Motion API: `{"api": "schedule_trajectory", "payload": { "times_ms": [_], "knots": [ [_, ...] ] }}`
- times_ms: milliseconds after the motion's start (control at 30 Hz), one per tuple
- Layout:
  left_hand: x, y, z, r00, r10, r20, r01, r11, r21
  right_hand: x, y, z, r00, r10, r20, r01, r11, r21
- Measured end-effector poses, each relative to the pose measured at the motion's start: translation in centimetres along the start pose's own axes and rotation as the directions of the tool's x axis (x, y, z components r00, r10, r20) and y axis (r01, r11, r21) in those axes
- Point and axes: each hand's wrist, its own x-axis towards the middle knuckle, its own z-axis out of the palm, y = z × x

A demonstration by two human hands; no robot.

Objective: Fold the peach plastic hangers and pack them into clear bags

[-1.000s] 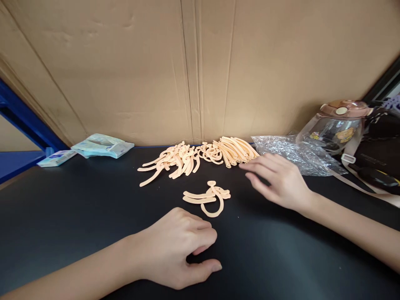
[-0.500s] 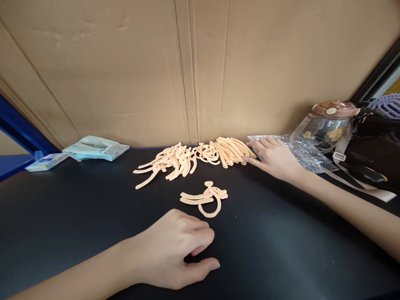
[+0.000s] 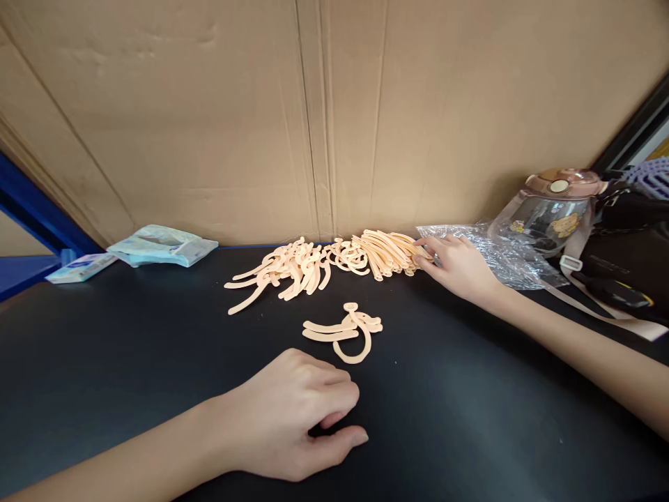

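My right hand [image 3: 454, 266] reaches to the right end of a neat bundle of curved peach-coloured strips [image 3: 389, 252]. Its thumb and forefinger are closed around the end of a strip at the bundle's edge; the other fingers are partly hidden. My left hand [image 3: 313, 418] rests on the black table, fingers loosely curled, thumb held apart, nothing visible between them. Just beyond it lie a few loose pieces [image 3: 330, 335]: two curved strips side by side, a hook-shaped one and smaller bits. Farther back is a tangled heap of similar strips [image 3: 297, 268], with thin curled pieces [image 3: 348, 256] beside it.
A cardboard wall [image 3: 235, 125] closes off the back of the table. At the left lie light-blue soft packs [image 3: 162, 245]. Crinkled clear plastic [image 3: 506, 254], a strapped drink bottle [image 3: 554, 216] and a black bag [image 3: 632, 244] crowd the right side.
My right thumb and forefinger have drawn closer together at the bundle's right end. The left hand and the loose pieces stay in place; the view shifts slightly.
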Motion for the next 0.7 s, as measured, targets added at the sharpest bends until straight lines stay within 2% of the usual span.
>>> {"api": "schedule_trajectory", "payload": {
  "times_ms": [267, 433, 500, 567, 633, 700],
  "knots": [
    [0.0, -0.1, 0.0, 1.0, 0.007, -0.015, -0.007, 1.0, 0.004, 0.4, 0.3, -1.2, 0.978, 0.196, -0.075, -0.195, 0.981, 0.017],
    [0.0, -0.2, 0.2, 0.999, 0.019, -0.035, -0.018, 1.0, 0.023, 0.6, 1.3, -2.6, 0.933, 0.331, -0.14, -0.318, 0.942, 0.107],
    [-0.1, -0.2, 0.2, 0.992, 0.041, -0.123, -0.036, 0.999, 0.038, 0.5, 1.4, -3.0, 0.916, 0.362, -0.176, -0.334, 0.927, 0.169],
    [-0.2, -0.3, 0.0, 0.958, 0.054, -0.281, -0.039, 0.997, 0.061, 0.1, 1.0, -3.4, 0.912, 0.334, -0.237, -0.282, 0.932, 0.227],
    [-0.3, -0.5, -0.5, 0.896, 0.034, -0.443, -0.008, 0.998, 0.061, -0.4, 0.0, -3.9, 0.918, 0.238, -0.316, -0.157, 0.952, 0.261],
    [-0.5, -0.8, -1.2, 0.825, -0.044, -0.564, 0.084, 0.995, 0.045, -1.0, -1.4, -4.2, 0.921, 0.097, -0.377, -0.007, 0.972, 0.233]
  ]
}}
